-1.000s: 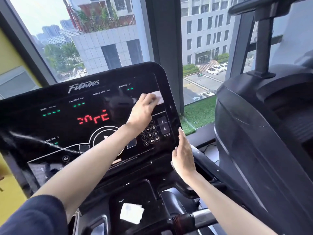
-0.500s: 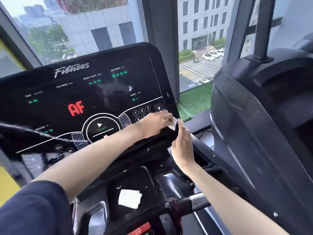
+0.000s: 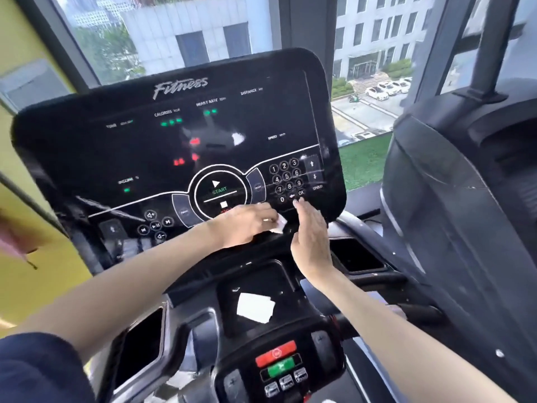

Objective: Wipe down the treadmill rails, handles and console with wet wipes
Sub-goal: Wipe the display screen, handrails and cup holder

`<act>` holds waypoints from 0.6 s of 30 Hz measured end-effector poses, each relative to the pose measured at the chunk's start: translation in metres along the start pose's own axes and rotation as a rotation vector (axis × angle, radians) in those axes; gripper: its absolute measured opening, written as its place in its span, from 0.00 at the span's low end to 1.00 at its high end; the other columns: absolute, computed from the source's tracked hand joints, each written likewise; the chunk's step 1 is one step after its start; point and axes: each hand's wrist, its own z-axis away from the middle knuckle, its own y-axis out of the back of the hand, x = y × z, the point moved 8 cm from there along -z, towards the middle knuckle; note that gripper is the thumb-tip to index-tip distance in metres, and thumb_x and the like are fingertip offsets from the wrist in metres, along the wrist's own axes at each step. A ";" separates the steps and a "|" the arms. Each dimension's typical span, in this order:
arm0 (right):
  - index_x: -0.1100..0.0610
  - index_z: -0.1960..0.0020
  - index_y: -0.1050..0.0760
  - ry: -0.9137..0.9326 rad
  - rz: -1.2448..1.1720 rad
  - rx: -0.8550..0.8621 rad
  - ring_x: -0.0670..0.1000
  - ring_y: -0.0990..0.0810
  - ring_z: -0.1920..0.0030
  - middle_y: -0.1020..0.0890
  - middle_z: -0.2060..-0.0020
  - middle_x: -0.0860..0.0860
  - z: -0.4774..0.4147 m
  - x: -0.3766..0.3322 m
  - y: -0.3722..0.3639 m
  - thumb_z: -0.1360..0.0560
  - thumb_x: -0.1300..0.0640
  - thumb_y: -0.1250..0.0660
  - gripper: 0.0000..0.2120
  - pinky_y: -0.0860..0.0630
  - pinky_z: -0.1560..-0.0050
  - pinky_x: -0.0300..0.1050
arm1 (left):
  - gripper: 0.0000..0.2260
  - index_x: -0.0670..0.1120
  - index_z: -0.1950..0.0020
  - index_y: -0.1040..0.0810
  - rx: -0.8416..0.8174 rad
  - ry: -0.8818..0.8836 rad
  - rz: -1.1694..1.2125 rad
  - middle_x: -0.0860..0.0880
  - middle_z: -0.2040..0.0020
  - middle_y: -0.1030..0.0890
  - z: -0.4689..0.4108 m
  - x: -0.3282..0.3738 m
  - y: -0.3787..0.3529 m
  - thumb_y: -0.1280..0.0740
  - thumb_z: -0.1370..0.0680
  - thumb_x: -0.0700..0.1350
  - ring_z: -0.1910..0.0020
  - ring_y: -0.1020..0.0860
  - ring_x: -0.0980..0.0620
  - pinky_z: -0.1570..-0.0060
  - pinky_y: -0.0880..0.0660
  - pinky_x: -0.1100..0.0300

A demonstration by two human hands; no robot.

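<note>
The black treadmill console (image 3: 96,146) fills the middle of the view, its display lit with red and green figures. My left hand (image 3: 244,225) lies across the console's lower edge and holds a small white wet wipe (image 3: 279,226) against it, just under the stop button. My right hand (image 3: 311,242) stands beside the wipe with straight fingers, fingertips near the keypad (image 3: 286,178); it holds nothing. Most of the wipe is hidden under my left fingers.
A second white wipe (image 3: 255,307) lies in the black tray (image 3: 279,280) below the console. Red and green buttons (image 3: 277,360) sit at the bottom centre. Another black machine (image 3: 453,216) stands close on the right. A window (image 3: 189,33) is behind the console.
My left hand has drawn the wipe from the upper right of the console down to its lower edge and then leftward. My right hand stayed near the lower right corner.
</note>
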 end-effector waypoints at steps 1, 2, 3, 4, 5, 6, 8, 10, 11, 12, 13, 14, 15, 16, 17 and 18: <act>0.64 0.29 0.34 0.022 0.010 -0.004 0.56 0.34 0.29 0.30 0.31 0.59 0.002 -0.009 -0.005 0.32 0.78 0.41 0.31 0.45 0.25 0.54 | 0.25 0.44 0.43 0.20 -0.004 0.022 -0.002 0.49 0.46 0.21 0.011 -0.001 0.002 0.34 0.37 0.27 0.50 0.25 0.48 0.51 0.23 0.54; 0.64 0.30 0.33 0.041 0.023 -0.002 0.56 0.32 0.29 0.28 0.32 0.59 0.004 -0.017 -0.010 0.32 0.78 0.40 0.31 0.47 0.25 0.53 | 0.25 0.44 0.44 0.20 -0.005 0.040 0.000 0.49 0.47 0.22 0.022 -0.002 0.004 0.34 0.38 0.27 0.50 0.26 0.48 0.52 0.22 0.54; 0.64 0.31 0.32 0.056 0.033 0.002 0.56 0.31 0.30 0.27 0.33 0.58 0.005 -0.025 -0.015 0.33 0.78 0.40 0.31 0.48 0.25 0.52 | 0.25 0.44 0.45 0.20 -0.007 0.055 0.006 0.49 0.47 0.22 0.033 -0.002 0.006 0.33 0.38 0.27 0.50 0.27 0.49 0.54 0.22 0.54; 0.64 0.31 0.32 0.068 0.036 0.004 0.56 0.30 0.31 0.26 0.34 0.58 0.007 -0.033 -0.020 0.33 0.77 0.39 0.31 0.49 0.25 0.51 | 0.25 0.44 0.45 0.20 -0.010 0.068 0.010 0.49 0.48 0.22 0.043 -0.002 0.007 0.33 0.39 0.27 0.50 0.27 0.49 0.55 0.22 0.54; 0.64 0.32 0.31 0.082 0.032 0.001 0.57 0.29 0.32 0.25 0.35 0.59 0.008 -0.042 -0.025 0.33 0.77 0.39 0.30 0.48 0.25 0.52 | 0.25 0.44 0.46 0.19 -0.014 0.076 0.006 0.50 0.48 0.22 0.053 -0.001 0.009 0.33 0.39 0.26 0.51 0.27 0.49 0.56 0.22 0.55; 0.64 0.32 0.30 0.101 0.026 -0.002 0.58 0.28 0.34 0.25 0.37 0.59 0.010 -0.051 -0.030 0.33 0.77 0.40 0.29 0.46 0.25 0.53 | 0.25 0.44 0.47 0.19 -0.022 0.086 -0.003 0.50 0.48 0.22 0.063 -0.001 0.011 0.33 0.40 0.26 0.52 0.27 0.49 0.56 0.23 0.56; 0.64 0.35 0.28 0.146 0.033 0.020 0.59 0.28 0.36 0.25 0.39 0.59 0.013 -0.069 -0.035 0.32 0.73 0.43 0.26 0.39 0.28 0.57 | 0.25 0.45 0.47 0.18 -0.043 0.119 -0.027 0.51 0.48 0.21 0.083 -0.001 0.014 0.34 0.40 0.27 0.52 0.25 0.49 0.57 0.23 0.59; 0.63 0.37 0.26 0.179 0.068 0.054 0.60 0.28 0.40 0.25 0.42 0.59 0.018 -0.085 -0.037 0.33 0.70 0.43 0.25 0.34 0.32 0.57 | 0.25 0.45 0.47 0.18 -0.083 0.166 -0.045 0.51 0.48 0.21 0.104 -0.003 0.013 0.34 0.40 0.28 0.52 0.26 0.50 0.60 0.25 0.61; 0.62 0.38 0.26 0.193 0.080 0.060 0.60 0.27 0.42 0.25 0.43 0.59 0.020 -0.091 -0.040 0.34 0.71 0.41 0.24 0.31 0.35 0.57 | 0.25 0.45 0.46 0.19 -0.106 0.187 -0.062 0.52 0.48 0.22 0.115 -0.006 0.012 0.34 0.39 0.28 0.52 0.27 0.51 0.62 0.25 0.61; 0.61 0.39 0.25 0.205 0.084 0.058 0.59 0.27 0.44 0.25 0.45 0.59 0.023 -0.097 -0.043 0.35 0.73 0.38 0.25 0.30 0.37 0.55 | 0.25 0.45 0.45 0.19 -0.127 0.205 -0.077 0.52 0.47 0.22 0.125 -0.008 0.011 0.34 0.39 0.28 0.52 0.28 0.51 0.64 0.25 0.61; 0.60 0.40 0.25 0.213 0.081 0.053 0.58 0.27 0.46 0.24 0.47 0.58 0.027 -0.102 -0.047 0.36 0.74 0.36 0.26 0.29 0.39 0.53 | 0.25 0.45 0.45 0.20 -0.146 0.222 -0.081 0.51 0.47 0.23 0.136 -0.010 0.010 0.35 0.38 0.28 0.52 0.28 0.51 0.66 0.24 0.59; 0.60 0.41 0.24 0.222 0.075 0.045 0.57 0.27 0.48 0.24 0.49 0.57 0.030 -0.106 -0.052 0.37 0.74 0.35 0.26 0.29 0.41 0.51 | 0.25 0.46 0.44 0.21 -0.159 0.237 -0.083 0.51 0.46 0.24 0.146 -0.012 0.010 0.35 0.38 0.28 0.51 0.27 0.50 0.67 0.23 0.57; 0.60 0.41 0.24 0.232 0.073 0.034 0.56 0.27 0.50 0.24 0.50 0.56 0.033 -0.110 -0.056 0.37 0.74 0.35 0.26 0.29 0.43 0.49 | 0.26 0.46 0.44 0.22 -0.162 0.247 -0.087 0.51 0.46 0.25 0.154 -0.012 0.012 0.35 0.38 0.27 0.50 0.27 0.50 0.69 0.23 0.57; 0.59 0.42 0.24 0.245 0.075 0.021 0.55 0.27 0.51 0.24 0.51 0.55 0.036 -0.115 -0.060 0.37 0.74 0.35 0.25 0.28 0.45 0.49 | 0.27 0.46 0.44 0.22 -0.157 0.252 -0.090 0.51 0.46 0.26 0.161 -0.012 0.015 0.34 0.39 0.27 0.51 0.26 0.50 0.69 0.24 0.58; 0.59 0.42 0.24 0.255 0.079 0.008 0.55 0.27 0.52 0.24 0.51 0.55 0.038 -0.119 -0.065 0.37 0.74 0.35 0.25 0.27 0.46 0.50 | 0.27 0.47 0.44 0.23 -0.145 0.249 -0.089 0.52 0.46 0.27 0.167 -0.011 0.018 0.34 0.40 0.26 0.52 0.26 0.49 0.69 0.24 0.58; 0.60 0.43 0.23 0.261 0.080 -0.004 0.56 0.26 0.53 0.24 0.52 0.55 0.041 -0.123 -0.068 0.37 0.74 0.35 0.24 0.26 0.48 0.50 | 0.29 0.48 0.44 0.24 -0.138 0.249 -0.077 0.52 0.46 0.28 0.173 -0.010 0.021 0.34 0.40 0.26 0.52 0.26 0.49 0.69 0.24 0.58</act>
